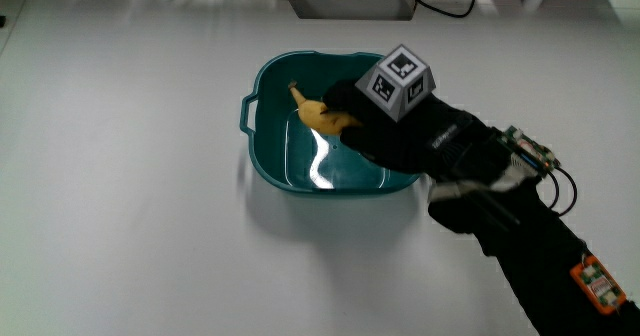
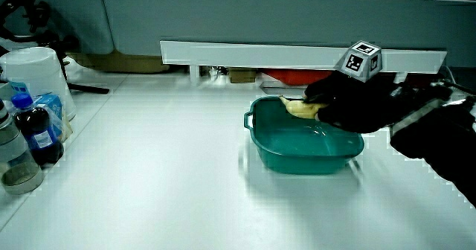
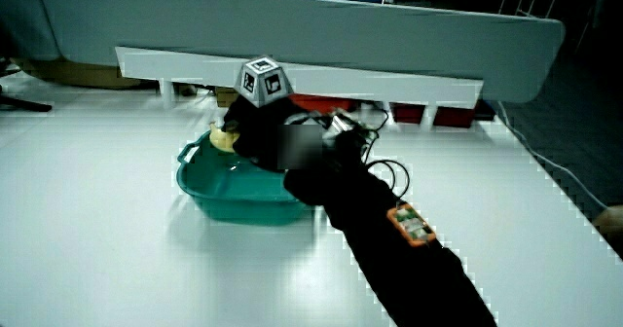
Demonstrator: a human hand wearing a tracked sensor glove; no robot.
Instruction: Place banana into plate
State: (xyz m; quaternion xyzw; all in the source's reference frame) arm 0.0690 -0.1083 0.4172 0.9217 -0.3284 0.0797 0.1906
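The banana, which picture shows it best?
The main view: looking down, the banana shows yellow over the teal plate, with the hand gripping one end. In a side view only a small yellow piece peeks out beside the hand; in a side view the hand covers nearly all of it.

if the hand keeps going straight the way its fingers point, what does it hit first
Probably the teal plate: the hand, its grip shut on the banana, points across the plate's hollow toward the rim with the small handle. How high it is above that rim is unclear.
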